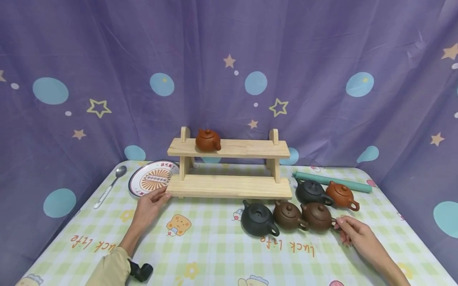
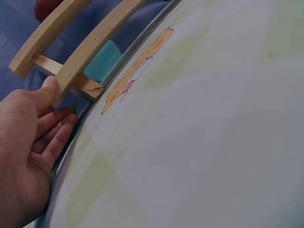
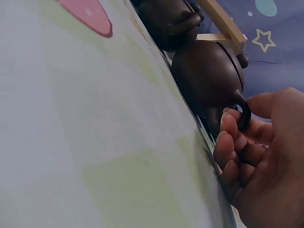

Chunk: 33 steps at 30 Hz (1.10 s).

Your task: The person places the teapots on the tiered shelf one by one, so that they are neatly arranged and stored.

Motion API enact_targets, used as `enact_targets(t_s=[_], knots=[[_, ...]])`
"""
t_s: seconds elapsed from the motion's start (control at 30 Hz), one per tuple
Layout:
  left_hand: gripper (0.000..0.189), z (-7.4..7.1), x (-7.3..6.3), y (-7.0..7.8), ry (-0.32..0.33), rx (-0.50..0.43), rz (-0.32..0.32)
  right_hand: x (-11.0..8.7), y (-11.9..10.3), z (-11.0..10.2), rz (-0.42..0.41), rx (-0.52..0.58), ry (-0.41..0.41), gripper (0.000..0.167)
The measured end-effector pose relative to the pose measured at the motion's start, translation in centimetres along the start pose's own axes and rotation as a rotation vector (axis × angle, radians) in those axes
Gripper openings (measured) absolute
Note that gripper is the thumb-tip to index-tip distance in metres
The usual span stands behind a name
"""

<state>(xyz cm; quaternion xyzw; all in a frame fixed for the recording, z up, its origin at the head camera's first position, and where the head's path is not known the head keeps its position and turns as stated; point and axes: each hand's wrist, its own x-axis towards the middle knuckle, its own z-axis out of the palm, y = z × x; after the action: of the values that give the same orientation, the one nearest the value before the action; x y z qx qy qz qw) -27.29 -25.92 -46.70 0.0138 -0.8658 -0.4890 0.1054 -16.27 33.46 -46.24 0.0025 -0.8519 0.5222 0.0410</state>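
Observation:
My left hand [image 1: 149, 206] holds the left end of the lower board of a two-tier wooden shelf [image 1: 229, 186]. In the left wrist view the thumb lies against the board's end, the other fingers below it. A reddish-orange teapot [image 1: 207, 141] sits on the upper board, left of its middle. At the right, my right hand [image 1: 359, 235] pinches the handle of a dark brown teapot [image 1: 317, 217] between thumb and fingers; the right wrist view shows this handle [image 3: 245, 114] closely. Left of that pot stand another brown teapot [image 1: 287, 215] and a black teapot [image 1: 257, 219].
Behind the brown pots are a second black teapot [image 1: 310, 192] and an orange teapot [image 1: 340, 194], with a green rolled stick [image 1: 332, 182] beyond. A patterned plate [image 1: 137, 186] lies partly behind the shelf's left end; a spoon [image 1: 109, 190] lies farther left. A purple curtain [image 1: 214, 31] hangs behind the table.

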Motion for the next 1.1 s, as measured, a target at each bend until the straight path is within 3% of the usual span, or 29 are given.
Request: enact_targets(t_s=[1.1], knots=[[0.055, -0.13, 0.02, 0.06, -0.013, -0.014, -0.02, -0.37, 0.1, 0.05, -0.039, -0.031, 0.071, 0.032]])
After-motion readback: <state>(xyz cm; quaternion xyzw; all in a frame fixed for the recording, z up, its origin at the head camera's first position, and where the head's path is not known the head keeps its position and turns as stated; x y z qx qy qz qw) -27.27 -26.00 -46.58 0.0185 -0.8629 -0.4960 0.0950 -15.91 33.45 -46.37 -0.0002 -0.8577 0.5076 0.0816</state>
